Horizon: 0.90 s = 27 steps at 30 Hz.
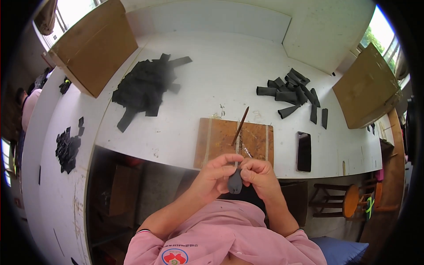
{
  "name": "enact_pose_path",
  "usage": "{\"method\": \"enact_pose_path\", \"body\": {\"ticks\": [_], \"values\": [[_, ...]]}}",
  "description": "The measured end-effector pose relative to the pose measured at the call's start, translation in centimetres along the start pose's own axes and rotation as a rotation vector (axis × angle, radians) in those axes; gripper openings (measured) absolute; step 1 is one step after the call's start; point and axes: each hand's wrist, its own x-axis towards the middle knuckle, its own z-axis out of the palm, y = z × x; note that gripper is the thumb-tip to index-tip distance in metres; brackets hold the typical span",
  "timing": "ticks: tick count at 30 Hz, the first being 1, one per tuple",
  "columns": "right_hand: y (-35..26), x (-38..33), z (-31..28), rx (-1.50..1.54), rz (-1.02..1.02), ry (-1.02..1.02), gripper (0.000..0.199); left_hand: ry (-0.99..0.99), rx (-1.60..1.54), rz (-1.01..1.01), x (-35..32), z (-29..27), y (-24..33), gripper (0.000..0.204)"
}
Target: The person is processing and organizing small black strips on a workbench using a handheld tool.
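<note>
Close in front of my body, just off the table's near edge, a small dark grey fabric piece (235, 183) hangs between my two hands. My left hand (211, 176) pinches its upper end from the left, thumb and forefinger closed on it. From the right, my right hand (261, 177) grips the same end with bent fingers. The piece bulges out below the fingertips; its top is partly hidden by them. Just beyond my hands lies a brown wooden board (204, 141) with strips of tape, and a pointed brown stick (241, 125) rises from it at a slant.
A heap of flat black fabric pieces (143, 86) lies far left; black tube-like pieces (289, 96) lie far right. A phone (304, 151) rests right of the board. Cardboard boxes (95, 48) (369, 86) flank the table. A wooden stool (351, 201) stands at the right.
</note>
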Motion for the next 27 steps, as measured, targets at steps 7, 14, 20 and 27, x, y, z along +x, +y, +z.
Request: {"method": "enact_pose_path", "body": {"ticks": [7, 14, 20, 27], "values": [[-9.0, 7.0, 1.7, -0.191, -0.202, 0.065, 0.018, -0.088, -0.223, 0.233, 4.5, 5.2, 6.0, 0.034], [-1.4, 10.1, -2.0, 0.156, -0.035, 0.086, 0.025, 0.008, -0.481, 0.02, 9.1, -0.5, 5.1, 0.002], [-2.5, 10.4, -3.5, 0.138, 0.009, -0.054, 0.015, 0.134, -0.074, 0.281, 8.2, 1.3, 3.5, 0.011], [-0.7, 9.6, -2.4, 0.036, -0.015, 0.039, 0.023, 0.183, 0.181, 0.467, 7.6, 0.7, 0.8, 0.015]]}}
